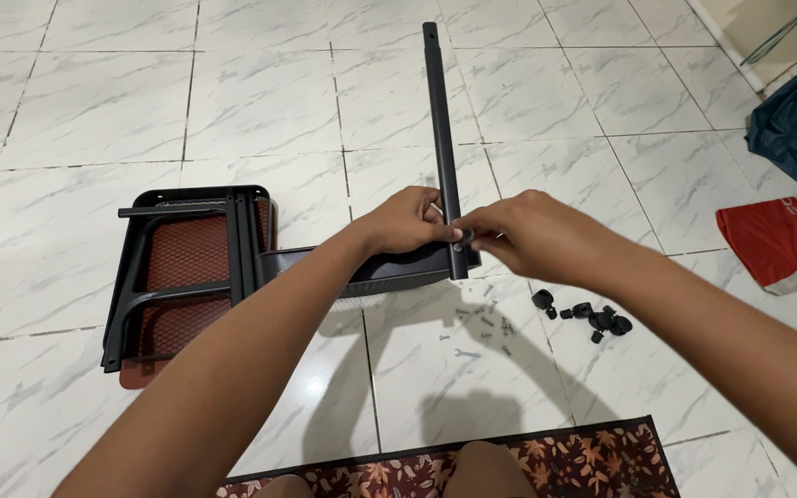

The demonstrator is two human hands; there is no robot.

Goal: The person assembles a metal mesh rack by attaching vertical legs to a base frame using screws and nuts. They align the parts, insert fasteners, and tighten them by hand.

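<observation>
Black metal tube [442, 148], long and straight, is held at its near end over the white tiled floor [76, 111], its far end pointing away from the person. Near end meets a dark curved base piece [398, 267] that runs left of the tube to a black frame with red mesh [186, 277] lying flat on the tiles.

Handling, as a judgement: tube looks stiff, smooth and fairly light; painted surface likely slippery, so it is best gripped low, close to the joint, where leverage is short. Small fastener at the joint is fiddly and easily dropped.

Left hand [408, 221] is wrapped around the tube's lower part from the left, fingers closed on it, wrist straight. Right hand [528, 235] is brought in from the right, fingertips pinched narrow on a small round part [458, 236] pressed against the tube; exactly what the part is cannot be told.

Just right of and below the tube's near end: loose screws and a small wrench [481, 323], then black castor wheels [592, 318]. Red bag [777, 244] lies well to the right. Patterned mat [583, 456] sits nearest the person.
</observation>
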